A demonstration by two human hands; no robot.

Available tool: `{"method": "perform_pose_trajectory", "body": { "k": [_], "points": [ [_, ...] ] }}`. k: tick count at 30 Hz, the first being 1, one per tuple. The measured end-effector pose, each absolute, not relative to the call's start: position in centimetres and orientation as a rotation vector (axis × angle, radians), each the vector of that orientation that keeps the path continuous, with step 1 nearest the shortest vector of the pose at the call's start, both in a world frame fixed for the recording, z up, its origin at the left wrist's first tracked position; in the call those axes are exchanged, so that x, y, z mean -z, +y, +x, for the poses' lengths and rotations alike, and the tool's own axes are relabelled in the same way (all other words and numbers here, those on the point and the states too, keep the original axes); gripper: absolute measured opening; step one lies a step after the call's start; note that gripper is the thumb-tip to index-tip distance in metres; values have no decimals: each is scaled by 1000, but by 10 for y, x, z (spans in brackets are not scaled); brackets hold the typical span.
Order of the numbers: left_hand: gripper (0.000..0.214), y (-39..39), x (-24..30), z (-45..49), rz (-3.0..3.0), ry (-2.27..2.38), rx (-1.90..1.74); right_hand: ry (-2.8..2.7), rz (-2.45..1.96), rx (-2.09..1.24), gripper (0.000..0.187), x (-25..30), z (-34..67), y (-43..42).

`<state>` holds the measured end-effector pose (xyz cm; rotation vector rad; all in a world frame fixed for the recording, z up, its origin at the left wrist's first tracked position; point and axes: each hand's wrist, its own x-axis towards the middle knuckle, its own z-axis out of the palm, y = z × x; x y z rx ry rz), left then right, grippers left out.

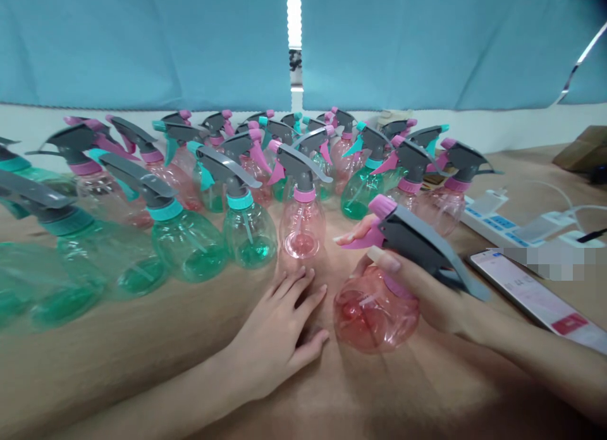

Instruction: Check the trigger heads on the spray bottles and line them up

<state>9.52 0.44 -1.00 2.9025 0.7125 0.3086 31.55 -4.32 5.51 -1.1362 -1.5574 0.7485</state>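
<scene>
My right hand [424,285] is wrapped round the neck of a pink spray bottle [374,313] with a grey head and pink nozzle. One finger reaches up to its pink trigger. The see-through bottle is slightly tilted, close to the tabletop; whether its base touches, I cannot tell. To its left, my left hand [279,326] rests on the table with the fingers spread, holding nothing. Just beyond those fingertips stands another pink spray bottle [303,228], beside a green spray bottle [249,234] with a turquoise collar.
Several more green and pink spray bottles [190,241] crowd the wooden table [180,364] at the left and back. At the right lie a phone [535,294] and a white power strip [497,222] with chargers and cables. A blue curtain [142,48] hangs behind.
</scene>
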Motion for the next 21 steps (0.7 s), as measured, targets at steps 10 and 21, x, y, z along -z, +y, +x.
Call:
{"method": "perform_pose_trajectory", "body": {
  "k": [10, 21],
  "points": [
    [56, 4, 6, 96, 2871, 712, -286, -1614, -1158, -789, 36, -51, 320, -46],
    [56, 6, 14, 94, 2888, 700, -345, -1589, -1107, -722, 32, -52, 321, -42]
  ]
}}
